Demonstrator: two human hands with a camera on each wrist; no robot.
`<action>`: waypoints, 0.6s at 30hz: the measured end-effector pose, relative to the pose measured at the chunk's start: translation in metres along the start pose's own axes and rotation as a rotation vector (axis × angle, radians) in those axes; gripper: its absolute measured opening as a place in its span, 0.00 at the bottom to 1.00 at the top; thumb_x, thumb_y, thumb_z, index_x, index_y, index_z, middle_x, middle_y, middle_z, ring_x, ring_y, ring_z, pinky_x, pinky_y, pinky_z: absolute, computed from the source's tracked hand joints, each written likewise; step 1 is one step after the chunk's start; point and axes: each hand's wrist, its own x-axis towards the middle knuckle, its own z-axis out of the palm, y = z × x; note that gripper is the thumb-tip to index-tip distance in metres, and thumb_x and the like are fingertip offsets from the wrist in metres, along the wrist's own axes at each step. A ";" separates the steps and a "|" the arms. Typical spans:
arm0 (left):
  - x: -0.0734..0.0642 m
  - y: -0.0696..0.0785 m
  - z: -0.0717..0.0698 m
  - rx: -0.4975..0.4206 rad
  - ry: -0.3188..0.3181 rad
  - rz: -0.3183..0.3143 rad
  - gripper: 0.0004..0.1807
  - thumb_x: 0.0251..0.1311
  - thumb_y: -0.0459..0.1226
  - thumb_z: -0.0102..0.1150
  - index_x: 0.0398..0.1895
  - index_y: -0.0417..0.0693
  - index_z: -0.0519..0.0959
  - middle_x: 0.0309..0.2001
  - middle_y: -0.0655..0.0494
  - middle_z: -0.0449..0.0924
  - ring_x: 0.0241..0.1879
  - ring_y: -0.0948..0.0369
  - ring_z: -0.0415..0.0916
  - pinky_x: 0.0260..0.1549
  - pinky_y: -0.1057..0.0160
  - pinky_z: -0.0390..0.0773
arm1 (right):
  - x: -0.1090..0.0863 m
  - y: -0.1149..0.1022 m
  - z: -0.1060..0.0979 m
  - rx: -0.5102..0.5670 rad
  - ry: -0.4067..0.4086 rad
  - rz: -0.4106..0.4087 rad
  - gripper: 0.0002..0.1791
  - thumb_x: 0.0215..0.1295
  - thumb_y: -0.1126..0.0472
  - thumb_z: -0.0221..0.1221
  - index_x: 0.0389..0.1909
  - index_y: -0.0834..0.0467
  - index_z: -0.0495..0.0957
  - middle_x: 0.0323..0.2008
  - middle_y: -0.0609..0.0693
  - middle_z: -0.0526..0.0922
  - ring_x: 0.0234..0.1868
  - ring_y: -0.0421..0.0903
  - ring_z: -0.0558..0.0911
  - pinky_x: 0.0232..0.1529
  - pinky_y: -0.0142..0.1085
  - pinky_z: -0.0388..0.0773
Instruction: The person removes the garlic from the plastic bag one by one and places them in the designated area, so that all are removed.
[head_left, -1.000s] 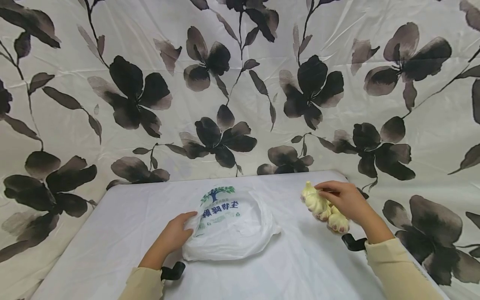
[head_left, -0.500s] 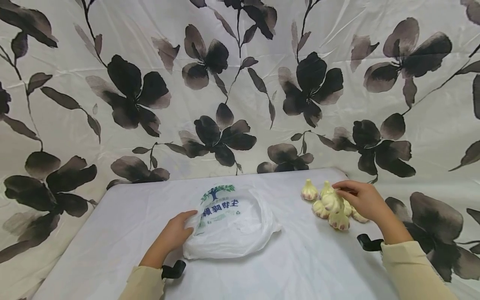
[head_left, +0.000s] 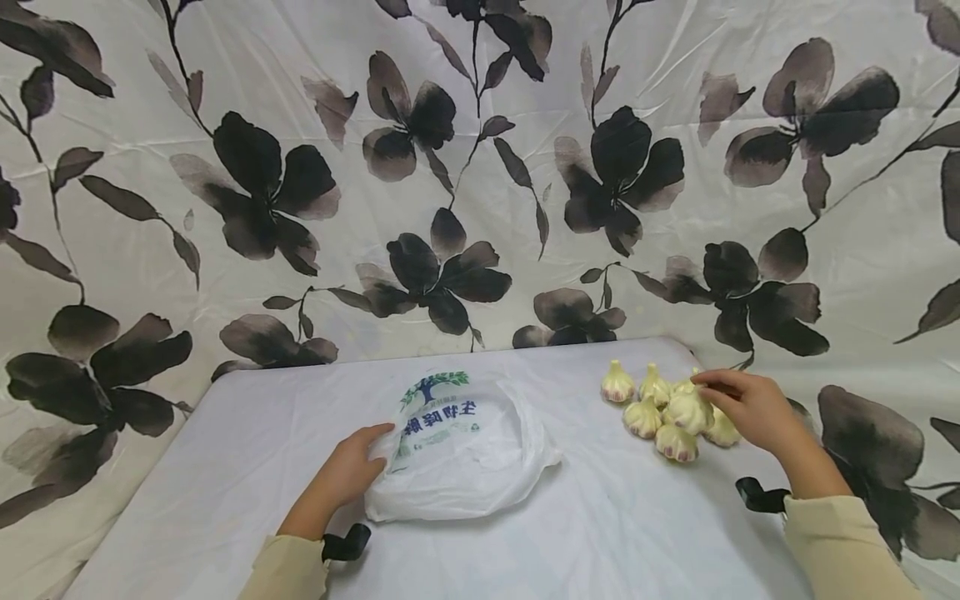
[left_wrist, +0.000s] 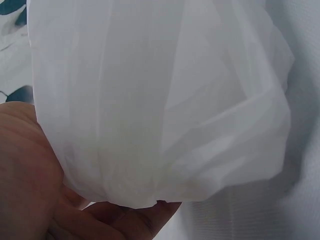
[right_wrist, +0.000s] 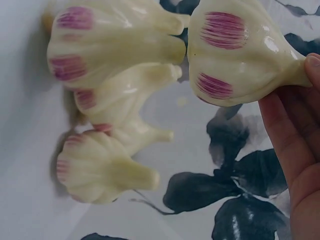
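A white plastic bag (head_left: 465, 467) with a green and blue tree print lies on the table, its round mouth facing up. My left hand (head_left: 352, 462) holds the bag's left edge. In the left wrist view, the fingers (left_wrist: 125, 220) are partly hidden behind the bag. On the right, my right hand (head_left: 753, 408) pinches a garlic bulb (head_left: 688, 412) by its stem. The right wrist view shows this garlic bulb (right_wrist: 230, 55) raised, with purple streaks on its base. Several other garlic bulbs (head_left: 642, 417) are grouped below and beside it on the table.
The table (head_left: 570, 542) has a white cloth. A curtain (head_left: 480, 167) with dark flowers hangs behind it. One garlic bulb (head_left: 617, 383) stands slightly apart at the group's far left. Black wrist cameras (head_left: 761, 496) sit below both wrists.
My right hand has moved to the right with the garlic bulb, uncovering more of the bulbs on the table. The left hand and the bag have stayed in place.
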 end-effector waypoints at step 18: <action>0.000 -0.001 0.002 -0.012 -0.008 -0.012 0.31 0.62 0.32 0.52 0.71 0.47 0.64 0.71 0.38 0.61 0.71 0.37 0.56 0.65 0.35 0.62 | -0.013 0.021 -0.005 -0.057 0.018 0.091 0.15 0.68 0.56 0.59 0.50 0.59 0.82 0.47 0.62 0.84 0.43 0.53 0.83 0.37 0.38 0.82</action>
